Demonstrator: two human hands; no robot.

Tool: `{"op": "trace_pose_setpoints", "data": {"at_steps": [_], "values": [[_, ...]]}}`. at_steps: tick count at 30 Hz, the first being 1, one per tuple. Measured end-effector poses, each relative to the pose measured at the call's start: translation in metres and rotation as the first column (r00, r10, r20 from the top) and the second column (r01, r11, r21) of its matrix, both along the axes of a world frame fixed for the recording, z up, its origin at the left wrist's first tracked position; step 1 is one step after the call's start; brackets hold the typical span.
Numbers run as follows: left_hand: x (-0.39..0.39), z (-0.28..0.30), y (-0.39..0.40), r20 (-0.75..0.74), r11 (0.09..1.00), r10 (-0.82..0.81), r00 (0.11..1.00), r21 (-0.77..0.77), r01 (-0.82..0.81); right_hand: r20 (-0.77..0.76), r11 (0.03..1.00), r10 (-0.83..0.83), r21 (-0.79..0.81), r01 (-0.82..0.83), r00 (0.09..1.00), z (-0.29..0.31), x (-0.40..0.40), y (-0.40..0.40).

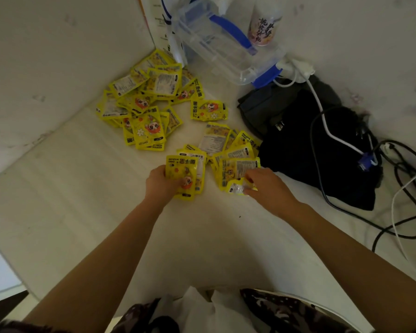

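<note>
Yellow hand-warmer packets lie scattered on a white table [82, 188]. My left hand [160, 182] grips a small stack of packets [185, 175] at its left edge, printed face up. My right hand [264, 185] pinches one packet [237, 188] at the near edge of a loose group of packets [235, 162]. A big pile of packets [144, 102] sits further back at the left. One single packet [209, 110] lies alone between the piles.
A clear plastic box with blue clips [226, 49] stands at the back, a printed bottle [264, 22] beside it. A black bag [317, 145] lies to the right, with black and white cables [399, 188] trailing over it. White walls close the corner.
</note>
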State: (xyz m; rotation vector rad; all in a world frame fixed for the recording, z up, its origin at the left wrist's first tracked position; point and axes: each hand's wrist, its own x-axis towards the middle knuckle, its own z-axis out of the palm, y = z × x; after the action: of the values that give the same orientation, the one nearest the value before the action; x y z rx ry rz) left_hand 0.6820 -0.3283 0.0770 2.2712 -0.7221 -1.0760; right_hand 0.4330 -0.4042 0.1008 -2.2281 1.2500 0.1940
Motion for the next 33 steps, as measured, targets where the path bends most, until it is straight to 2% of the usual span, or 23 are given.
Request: {"op": "trace_pose_setpoints", "data": {"at_steps": [5,10,14,21,26,33], "values": [[-0.010,-0.010,-0.021,0.067,0.998,-0.061,0.996,0.008,0.061,-0.047,0.997,0.034,-0.062,-0.037,0.998,-0.003,0.017,-0.025],[-0.016,-0.020,-0.032,0.254,0.977,-0.159,0.954,0.177,0.115,-0.129,0.990,0.098,-0.087,-0.110,0.987,-0.012,0.024,-0.039],[-0.022,-0.017,-0.033,0.262,0.975,-0.132,0.956,0.211,0.077,-0.166,0.985,0.121,-0.104,-0.139,0.979,-0.019,0.027,-0.041],[-0.028,-0.015,-0.024,0.286,0.990,-0.111,0.952,0.112,0.082,-0.095,0.986,0.077,-0.143,-0.090,0.993,-0.019,0.026,-0.029],[-0.029,-0.010,-0.012,0.272,0.998,-0.062,0.960,-0.007,0.067,-0.152,0.988,0.069,-0.124,-0.088,0.986,-0.018,0.022,-0.018],[-0.020,-0.011,0.001,0.187,0.991,0.000,0.982,-0.128,0.025,0.001,1.000,0.008,-0.026,-0.008,1.000,-0.011,0.018,-0.008]]}}
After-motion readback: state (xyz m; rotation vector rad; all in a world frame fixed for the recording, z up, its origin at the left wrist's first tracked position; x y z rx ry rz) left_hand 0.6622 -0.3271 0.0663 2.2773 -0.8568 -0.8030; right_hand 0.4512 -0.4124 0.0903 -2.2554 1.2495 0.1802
